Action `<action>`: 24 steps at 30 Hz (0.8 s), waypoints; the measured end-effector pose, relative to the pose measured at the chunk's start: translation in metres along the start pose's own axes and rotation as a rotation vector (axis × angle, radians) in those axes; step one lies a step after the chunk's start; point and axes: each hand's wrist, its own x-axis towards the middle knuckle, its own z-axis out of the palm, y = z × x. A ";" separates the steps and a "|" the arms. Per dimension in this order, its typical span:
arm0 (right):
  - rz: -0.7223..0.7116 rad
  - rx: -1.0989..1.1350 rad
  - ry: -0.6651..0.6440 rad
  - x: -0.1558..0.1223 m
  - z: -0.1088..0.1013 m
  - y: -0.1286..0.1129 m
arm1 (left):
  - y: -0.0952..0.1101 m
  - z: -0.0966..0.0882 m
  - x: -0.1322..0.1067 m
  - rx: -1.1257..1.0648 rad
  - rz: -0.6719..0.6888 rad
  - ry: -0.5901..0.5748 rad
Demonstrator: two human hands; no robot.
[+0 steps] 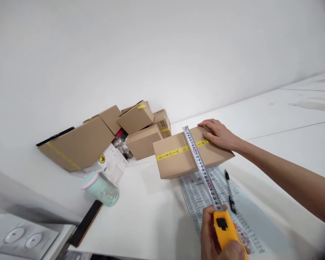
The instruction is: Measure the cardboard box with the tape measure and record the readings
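A cardboard box (173,162) with a strip of yellow printed tape lies at the middle of the table, partly over a printed sheet. My right hand (218,134) grips its far right edge, thumb on the face and fingers at the edge. In my left hand (209,231), low in the view, is a yellow tape measure (227,231), with the thumb on its case. Its metal blade (199,159) is drawn out across the box face, its end at the box's far edge. The numbers run to about 25 near the case.
A pen (229,191) lies on the printed sheet (195,202). Several cardboard boxes (81,144) stand against the wall at the back left. Nearer are a mint tumbler (103,189), a white packet (115,162) and a dark flat object (86,222).
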 end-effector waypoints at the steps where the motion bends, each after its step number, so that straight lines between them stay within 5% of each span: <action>1: -0.017 -0.070 0.004 0.001 0.000 -0.001 | 0.003 0.001 0.003 0.012 -0.019 -0.026; 7: -0.189 -0.338 0.023 -0.001 0.003 -0.010 | 0.016 0.003 0.014 0.073 -0.039 -0.142; 14: -0.297 -0.473 -0.037 0.002 -0.002 -0.021 | 0.005 0.004 0.011 0.035 -0.063 -0.115; 24: -0.272 -0.470 -0.045 0.004 0.002 -0.020 | -0.004 0.014 0.009 0.070 -0.110 0.022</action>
